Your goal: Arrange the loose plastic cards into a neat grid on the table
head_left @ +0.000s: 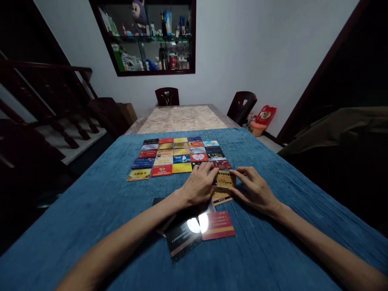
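Partly covered by fingertips, the gold VIP card (224,179) sits between both hands (228,184).

You have a soft, matt blue cloth (91,210) with fine creases over the near part of the bench (188,117), whose far part shows a patterned, faintly shiny top. The black card (183,238) and the red card (218,226) nearest you look like smooth, glossy plastic, catching a bright white glare. Beyond, your chairs (167,97) look like dark, polished wood, and the cabinet shelf (151,39) like clear, smooth glass.
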A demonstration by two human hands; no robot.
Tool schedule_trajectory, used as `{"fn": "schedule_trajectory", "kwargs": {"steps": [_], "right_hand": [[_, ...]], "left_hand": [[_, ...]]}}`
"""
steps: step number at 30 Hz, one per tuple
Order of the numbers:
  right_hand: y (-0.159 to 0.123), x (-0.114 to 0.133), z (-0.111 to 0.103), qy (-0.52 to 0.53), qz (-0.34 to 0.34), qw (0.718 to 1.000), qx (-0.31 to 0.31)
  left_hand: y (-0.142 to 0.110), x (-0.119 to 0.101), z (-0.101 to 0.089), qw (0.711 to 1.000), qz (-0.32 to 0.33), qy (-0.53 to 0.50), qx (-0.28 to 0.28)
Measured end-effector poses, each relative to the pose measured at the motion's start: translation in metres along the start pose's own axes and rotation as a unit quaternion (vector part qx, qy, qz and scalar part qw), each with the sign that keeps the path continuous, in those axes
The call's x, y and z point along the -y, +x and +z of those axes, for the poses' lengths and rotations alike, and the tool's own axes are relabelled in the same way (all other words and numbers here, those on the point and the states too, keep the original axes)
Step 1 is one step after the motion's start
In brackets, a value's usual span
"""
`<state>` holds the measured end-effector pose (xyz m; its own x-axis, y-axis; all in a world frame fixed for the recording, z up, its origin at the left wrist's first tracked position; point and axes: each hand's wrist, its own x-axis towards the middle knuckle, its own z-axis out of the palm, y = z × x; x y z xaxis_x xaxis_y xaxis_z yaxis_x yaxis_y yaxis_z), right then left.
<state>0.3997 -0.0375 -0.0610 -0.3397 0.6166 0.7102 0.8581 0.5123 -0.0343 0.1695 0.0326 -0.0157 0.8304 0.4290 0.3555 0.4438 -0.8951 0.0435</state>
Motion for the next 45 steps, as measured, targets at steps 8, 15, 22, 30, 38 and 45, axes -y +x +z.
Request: {"fn": "schedule_trajectory", "kwargs": {"steps": [8,15,22,30,38,45], "right_hand": [[0.018,0.013,0.011,0.03,-0.034,0.999,0.03],[0.053,0.019,0.031,0.081,-0.047,0.994,0.053],[0.094,0.022,0.064,0.115,-0.057,0.99,0.061],[0.141,0.019,0.113,0.143,-0.044,0.986,0.076],[0.177,0.015,0.151,0.135,0.006,0.983,0.125],[0.199,0.018,0.173,0.11,0.031,0.979,0.172]], "left_hand": [[-0.022,0.019,-0.009,0.998,0.016,0.064,0.006],[-0.039,0.045,-0.026,0.998,-0.013,0.064,-0.007],[-0.051,0.086,-0.044,0.997,-0.047,0.056,0.0],[-0.053,0.141,-0.049,0.994,-0.089,0.064,0.017],[-0.045,0.183,-0.04,0.985,-0.145,0.087,0.036],[-0.043,0.205,-0.034,0.977,-0.189,0.086,0.047]]}}
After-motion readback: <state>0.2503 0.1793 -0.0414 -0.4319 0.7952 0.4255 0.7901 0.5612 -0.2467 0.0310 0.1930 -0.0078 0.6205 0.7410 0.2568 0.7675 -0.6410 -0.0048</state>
